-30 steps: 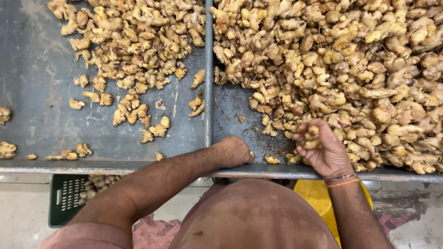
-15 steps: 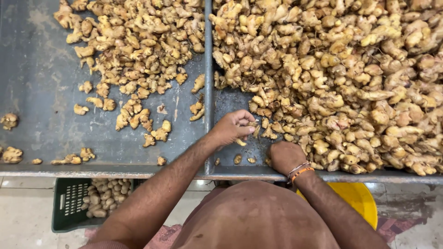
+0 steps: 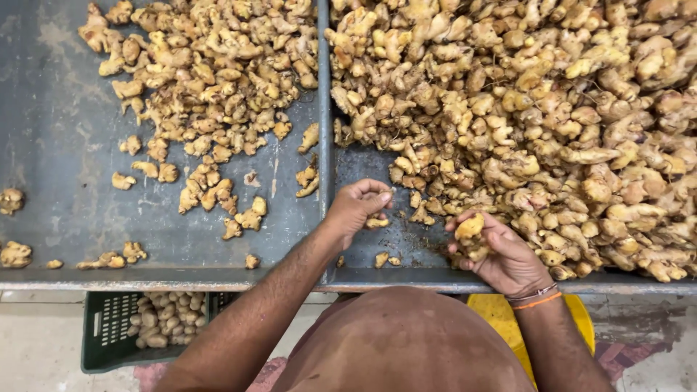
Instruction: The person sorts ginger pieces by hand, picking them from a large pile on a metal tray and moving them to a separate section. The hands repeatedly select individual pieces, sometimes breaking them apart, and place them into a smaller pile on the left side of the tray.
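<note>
While the left hand (image 3: 357, 209) pinches a small ginger bit (image 3: 377, 223), the upturned right hand (image 3: 501, 250) cups ginger pieces (image 3: 470, 231).

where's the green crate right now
In the head view, the green crate sits lower left on the floor, under the grey tray's front edge, holding ginger pieces.

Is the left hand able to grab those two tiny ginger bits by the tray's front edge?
Probably yes. The left hand hovers just above the small ginger bits on bare tray floor, with nothing between. It already pinches a ginger piece, though.
</note>
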